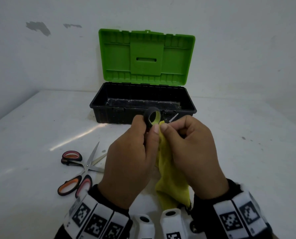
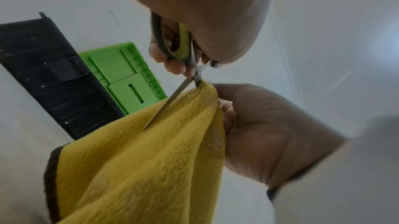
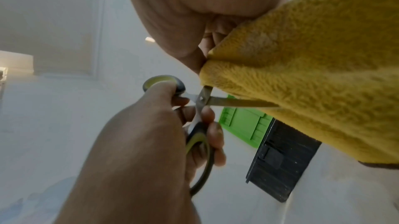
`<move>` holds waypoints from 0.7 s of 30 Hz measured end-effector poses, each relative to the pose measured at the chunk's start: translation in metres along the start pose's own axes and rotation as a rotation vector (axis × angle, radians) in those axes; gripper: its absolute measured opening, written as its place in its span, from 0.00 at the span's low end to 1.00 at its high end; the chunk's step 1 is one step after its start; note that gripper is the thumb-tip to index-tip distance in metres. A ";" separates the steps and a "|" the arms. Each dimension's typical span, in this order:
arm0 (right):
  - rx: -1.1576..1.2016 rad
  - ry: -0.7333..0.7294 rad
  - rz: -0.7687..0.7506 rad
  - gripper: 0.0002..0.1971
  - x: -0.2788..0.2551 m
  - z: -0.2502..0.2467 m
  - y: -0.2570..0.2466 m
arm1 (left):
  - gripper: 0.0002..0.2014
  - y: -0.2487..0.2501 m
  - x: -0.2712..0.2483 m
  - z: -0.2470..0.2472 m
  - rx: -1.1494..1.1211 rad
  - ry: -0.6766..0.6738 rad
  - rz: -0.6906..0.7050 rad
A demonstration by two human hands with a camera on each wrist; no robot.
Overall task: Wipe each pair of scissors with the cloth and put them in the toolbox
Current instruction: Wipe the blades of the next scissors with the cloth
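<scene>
Left hand (image 1: 130,157) gripping scissors (image 3: 205,101) handles, steadying the opened blades | right hand (image 1: 193,152) fingers pinching cloth (image 1: 169,180) round 1 blade, wiping | toolbox (image 1: 143,107) standing open, upper centre

No readable text, brand or number anywhere; only black-and-white square code markers on the wristbands (image 1: 99,221), not decipherable as writing.

I am seeing the black-and-yellow-handled scissors (image 1: 152,118) standing open mid-frame with one blade wrapped in the hanging yellow cloth (image 1: 171,183), two orange-and-pink-handled scissors (image 1: 78,171) lying crossed at lower left, and the toolbox (image 1: 143,104) sitting open at top centre, green lid upright.
</scene>
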State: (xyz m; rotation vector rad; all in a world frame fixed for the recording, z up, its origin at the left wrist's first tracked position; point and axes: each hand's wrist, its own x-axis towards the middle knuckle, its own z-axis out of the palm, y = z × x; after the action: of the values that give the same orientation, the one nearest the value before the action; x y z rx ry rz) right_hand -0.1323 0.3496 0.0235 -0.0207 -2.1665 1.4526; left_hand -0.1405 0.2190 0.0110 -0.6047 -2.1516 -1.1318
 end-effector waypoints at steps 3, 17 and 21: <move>0.015 0.051 0.052 0.08 0.013 -0.008 0.004 | 0.11 0.001 -0.001 -0.003 0.038 -0.008 0.030; 0.026 0.002 -0.004 0.04 0.010 -0.026 0.007 | 0.17 -0.003 0.008 -0.007 -0.685 -0.088 -0.840; -0.036 -0.179 -0.029 0.04 -0.006 -0.013 0.004 | 0.15 -0.001 0.011 -0.007 -0.732 -0.130 -0.925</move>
State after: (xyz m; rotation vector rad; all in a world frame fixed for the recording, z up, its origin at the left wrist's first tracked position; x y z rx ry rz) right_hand -0.1227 0.3606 0.0212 0.1325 -2.3251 1.4481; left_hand -0.1461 0.2139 0.0211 0.1020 -2.1105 -2.4754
